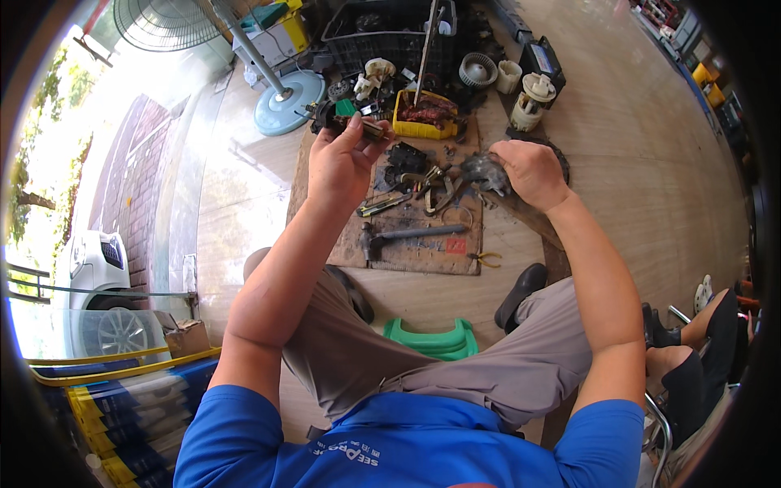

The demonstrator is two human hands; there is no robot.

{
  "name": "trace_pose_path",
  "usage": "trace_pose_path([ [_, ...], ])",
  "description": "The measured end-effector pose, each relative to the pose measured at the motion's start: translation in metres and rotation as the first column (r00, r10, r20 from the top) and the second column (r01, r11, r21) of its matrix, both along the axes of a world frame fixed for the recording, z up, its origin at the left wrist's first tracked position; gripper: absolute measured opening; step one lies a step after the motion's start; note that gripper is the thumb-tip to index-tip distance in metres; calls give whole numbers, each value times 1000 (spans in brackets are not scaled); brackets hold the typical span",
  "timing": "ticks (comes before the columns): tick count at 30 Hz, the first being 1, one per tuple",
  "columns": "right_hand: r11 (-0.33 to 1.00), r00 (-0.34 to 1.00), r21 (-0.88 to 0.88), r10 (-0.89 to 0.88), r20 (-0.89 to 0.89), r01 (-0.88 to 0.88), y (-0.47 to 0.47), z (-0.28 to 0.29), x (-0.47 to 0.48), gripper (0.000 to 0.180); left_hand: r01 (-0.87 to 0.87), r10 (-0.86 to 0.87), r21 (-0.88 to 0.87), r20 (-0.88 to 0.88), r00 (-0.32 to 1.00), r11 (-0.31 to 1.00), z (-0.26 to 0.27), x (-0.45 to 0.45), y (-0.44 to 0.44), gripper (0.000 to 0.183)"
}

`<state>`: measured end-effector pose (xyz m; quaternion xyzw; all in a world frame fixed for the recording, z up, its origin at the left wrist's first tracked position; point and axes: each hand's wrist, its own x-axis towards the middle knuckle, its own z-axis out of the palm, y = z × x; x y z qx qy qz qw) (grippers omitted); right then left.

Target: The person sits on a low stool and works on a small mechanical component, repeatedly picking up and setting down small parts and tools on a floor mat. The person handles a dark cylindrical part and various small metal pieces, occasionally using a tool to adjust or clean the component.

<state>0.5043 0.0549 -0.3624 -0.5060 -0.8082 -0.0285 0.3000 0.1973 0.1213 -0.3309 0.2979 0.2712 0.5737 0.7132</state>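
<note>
Raised over the far left of a cardboard sheet (415, 259), my left hand (341, 165) holds a small mechanical part (324, 116) with a black end and a metal body; my fingers cover some of it. My right hand (536, 174) pinches a dirty grey rag (485, 172) that hangs at the sheet's right side. Between the hands lie a metal puller-like tool (433, 183) and a dark housing (407, 157). Closer to me are a utility knife (384, 205), a hammer (418, 233) and yellow-handled pliers (486, 259).
A yellow bin (427, 130) of reddish pieces stands beyond the cardboard, before a black crate (390, 52). A fan base (296, 104) is at left. A fuel pump module (531, 113) and a battery (543, 64) stand right. A green stool (430, 343) sits between my legs.
</note>
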Motion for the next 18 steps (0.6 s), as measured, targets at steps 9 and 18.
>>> trace_pose_path([
  [9, 993, 999, -116, -32, -38, 27, -5, -10, 1, 8, 61, -61, 20, 9, 998, 998, -17, 1, -1, 11],
  [18, 976, 999, -216, -28, 40, 36, 2, -17, 7, 14, 143, -144, 42, 17, 989, 989, -15, 7, 3, 12],
])
